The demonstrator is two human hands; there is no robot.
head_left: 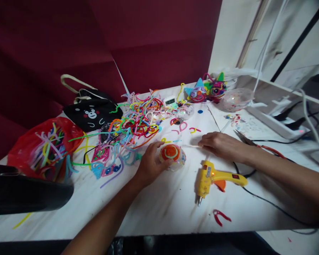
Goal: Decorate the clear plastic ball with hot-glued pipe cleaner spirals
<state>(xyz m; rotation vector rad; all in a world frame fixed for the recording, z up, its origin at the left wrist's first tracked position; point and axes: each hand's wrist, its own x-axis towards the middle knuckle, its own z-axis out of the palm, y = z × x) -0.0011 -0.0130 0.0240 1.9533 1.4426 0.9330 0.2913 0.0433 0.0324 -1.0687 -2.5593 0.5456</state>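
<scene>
My left hand is closed around the side of a clear round container with an orange and white spiral of pipe cleaner on top. To its right, my right hand lies low over the table with its fingers together. A thin pale strip runs left from its fingertips; it looks pinched there, and its kind is unclear. Just below my right hand a yellow glue gun lies on its side, nozzle towards the front edge. Small curled pipe cleaner pieces lie beyond the container.
A tangled heap of coloured pipe cleaners covers the back left, beside a red bag and a black pouch. Decorated figures stand at the back. Pliers, red snips, cables and a power strip are on the right.
</scene>
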